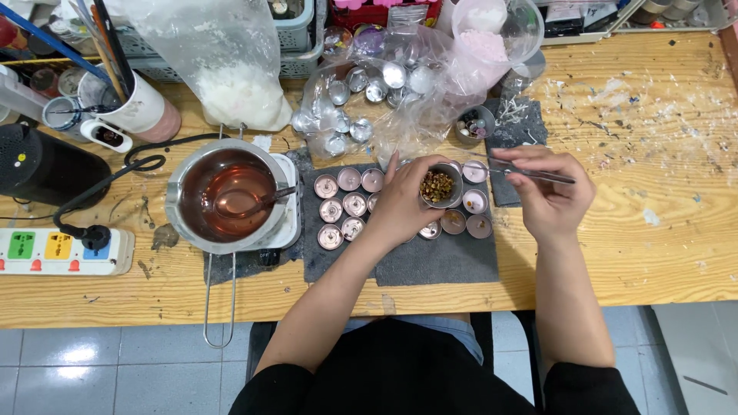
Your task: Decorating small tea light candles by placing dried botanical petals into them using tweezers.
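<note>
Left hand (400, 201) curled around a small metal cup (440, 184) of dried petals, fingers (393, 165) wrapped about its left side, cup held just above the grey mat (430, 261) in the middle of the tabletop (661, 230). Right hand (547, 192) to the right of the cup, fingers (523, 154) pressed together on thin metal tweezers (530, 172), tips pointing left toward the cup's rim; whether anything sits between the tips, cannot tell.

On the mat, rows of pink tealights (346, 207) in metal cases: a block left of the left hand, a few more (470, 211) just under and right of the cup, some partly hidden by the hand.

Left of the mat, a steel pot (227, 200) of pinkish melted wax on a white hotplate (288, 230), spoon (257, 201) resting in it, long wire handle reaching over the near edge. Further left, a power strip (61, 251) with coloured switches. Far side: a clear bag of empty metal cases (361, 100), a bag of white wax flakes (242, 92), a white mug (138, 107) of tools. Right half of tabletop flecked with wax scraps.
</note>
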